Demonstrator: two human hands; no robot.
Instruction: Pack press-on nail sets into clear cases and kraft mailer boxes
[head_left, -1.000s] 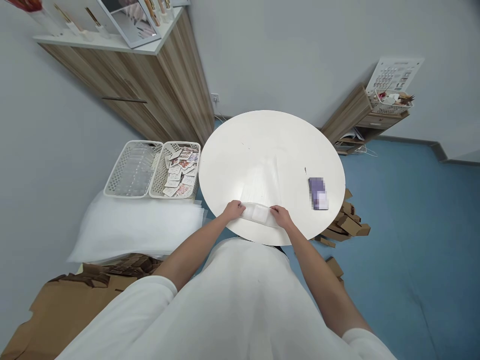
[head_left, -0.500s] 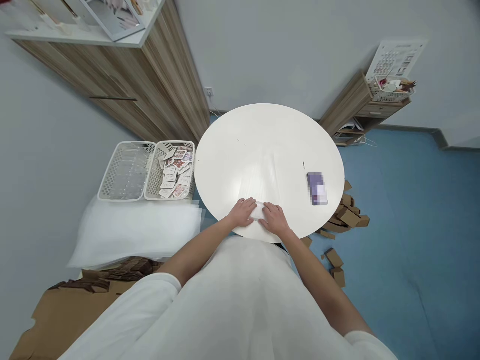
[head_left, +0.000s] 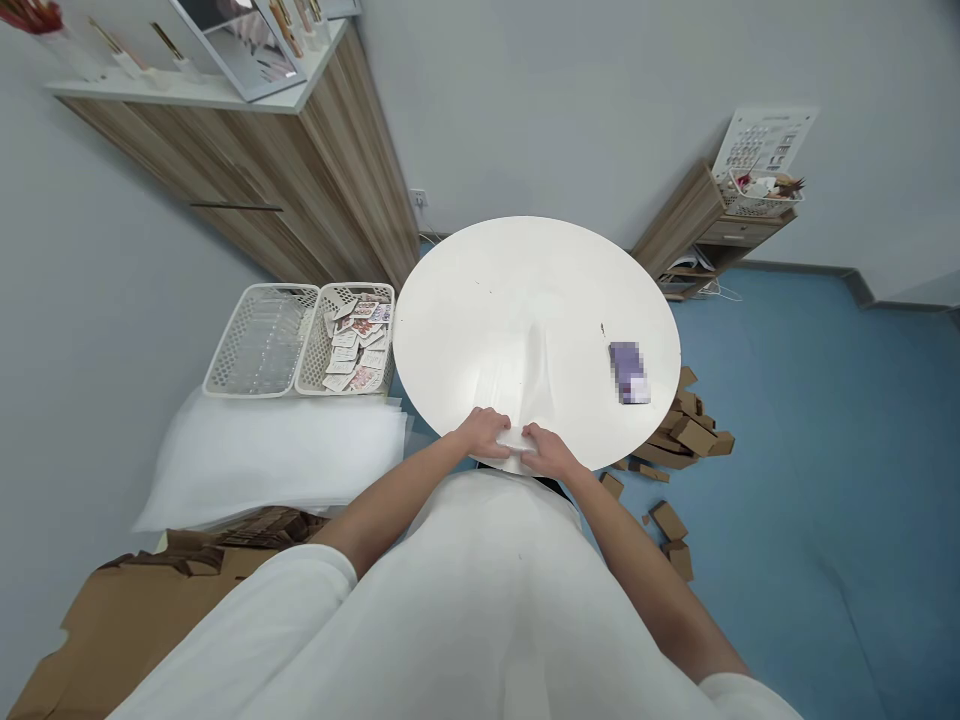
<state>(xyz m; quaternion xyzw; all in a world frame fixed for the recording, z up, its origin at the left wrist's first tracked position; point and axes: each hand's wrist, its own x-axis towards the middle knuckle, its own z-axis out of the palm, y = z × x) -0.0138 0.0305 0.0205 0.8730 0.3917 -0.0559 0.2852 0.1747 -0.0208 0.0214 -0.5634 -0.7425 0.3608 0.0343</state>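
Note:
Near the front edge of the round white table [head_left: 465, 290], my left hand [head_left: 484, 433] grips one end of a small white bundle [head_left: 514, 439]. On its other end, my right hand [head_left: 550, 451] has its fingers curled in. What the bundle is made of is hard to make out. A thin translucent sheet [head_left: 537, 375] lies on the tabletop just beyond it, running away from my hands. Whether this sheet joins the bundle cannot be seen clearly.
Left of the table stand a basket of clear plastic pieces [head_left: 259, 340] and a basket of printed cards [head_left: 352, 345]. Translucent white sheets [head_left: 277, 450] are stacked below them. A blurred purple item [head_left: 628, 372] lies on the table's right. Cardboard boxes [head_left: 694, 435] litter the floor.
Both hands have drawn slightly toward my body. Their fingers, flatter on the bundle before, are now curled around its ends. The sheet beyond stands out more.

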